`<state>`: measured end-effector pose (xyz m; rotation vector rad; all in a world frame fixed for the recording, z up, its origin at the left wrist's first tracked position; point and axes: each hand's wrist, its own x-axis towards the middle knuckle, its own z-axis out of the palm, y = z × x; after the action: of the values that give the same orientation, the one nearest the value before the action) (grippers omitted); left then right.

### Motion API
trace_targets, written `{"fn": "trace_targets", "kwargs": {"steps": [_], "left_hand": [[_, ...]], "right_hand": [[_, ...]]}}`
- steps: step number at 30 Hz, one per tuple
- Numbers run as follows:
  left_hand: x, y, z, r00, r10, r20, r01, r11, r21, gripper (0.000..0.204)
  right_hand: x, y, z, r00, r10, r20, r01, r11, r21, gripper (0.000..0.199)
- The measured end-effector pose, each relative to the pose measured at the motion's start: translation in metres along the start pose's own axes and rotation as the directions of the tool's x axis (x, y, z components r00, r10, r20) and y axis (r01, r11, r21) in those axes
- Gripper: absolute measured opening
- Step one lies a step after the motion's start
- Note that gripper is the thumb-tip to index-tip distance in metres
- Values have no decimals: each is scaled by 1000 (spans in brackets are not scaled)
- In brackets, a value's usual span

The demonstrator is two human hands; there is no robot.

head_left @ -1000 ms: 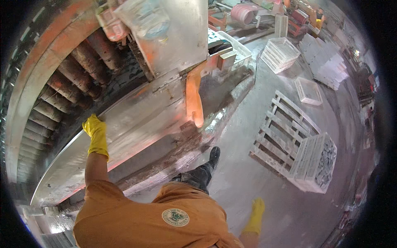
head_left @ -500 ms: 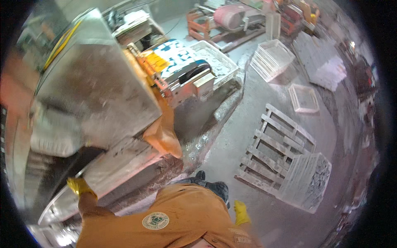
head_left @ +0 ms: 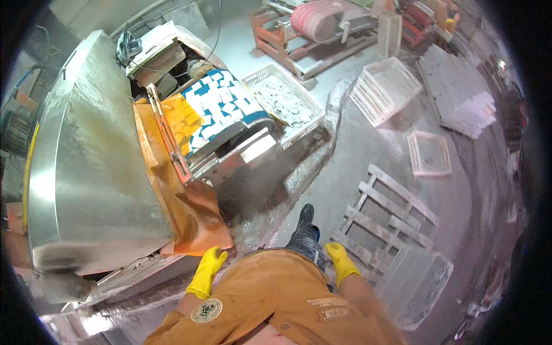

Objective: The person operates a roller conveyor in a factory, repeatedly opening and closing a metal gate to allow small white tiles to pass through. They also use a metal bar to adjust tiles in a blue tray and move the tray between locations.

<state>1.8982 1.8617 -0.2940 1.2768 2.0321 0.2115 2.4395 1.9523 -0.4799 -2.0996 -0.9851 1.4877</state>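
My left hand point(head_left: 208, 270), in a yellow rubber glove, hangs at my left side with its fingers curled in and nothing seen in them. It is nearest to the lower edge of an orange flap point(head_left: 198, 221); whether they touch I cannot tell. At my right side, my right hand point(head_left: 342, 263) wears a matching yellow glove, its fingers curled and holding nothing visible. Ahead on the left is a machine with a large metal hood point(head_left: 98, 172). From its end, under the flap, a blue conveyor belt point(head_left: 261, 122) carries many white and some yellow-looking flat pieces.
A white crate point(head_left: 313, 122) with pale pieces stands at the belt's end. On the right lie a wooden pallet point(head_left: 376, 218), a translucent crate point(head_left: 417, 282), stacked crates point(head_left: 384, 92), a shallow crate point(head_left: 430, 154) and grey sheets point(head_left: 457, 92). A raised floor edge point(head_left: 305, 172) runs beside the machine.
My left hand has come away from the metal edge at the far left and now hangs by my body. The view has turned and moved along the machine; a booted foot shows further forward.
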Motion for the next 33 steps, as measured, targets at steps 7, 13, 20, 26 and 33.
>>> {"fn": "trace_targets", "kwargs": {"steps": [7,13,20,26,33], "left_hand": [[145,187,-132,809,212,-548,-277,960,-37,59],[275,179,-260,642,-25,-766,53,999,11,85],[373,118,-298,726,-429,-537,560,823,101,117],[381,97,-305,703,-382,-600,121,896,-428,101],[457,55,-384,589,-682,-434,70,578,-813,94]], "right_hand": [[153,-242,-11,949,-270,163,312,880,-357,64],[176,-451,128,890,-358,283,373,928,1,68],[188,-585,327,834,-519,-186,507,855,-110,66],[169,-631,370,767,-516,-381,180,743,-645,64],[164,-640,372,787,-468,-403,139,770,-623,61]]}}
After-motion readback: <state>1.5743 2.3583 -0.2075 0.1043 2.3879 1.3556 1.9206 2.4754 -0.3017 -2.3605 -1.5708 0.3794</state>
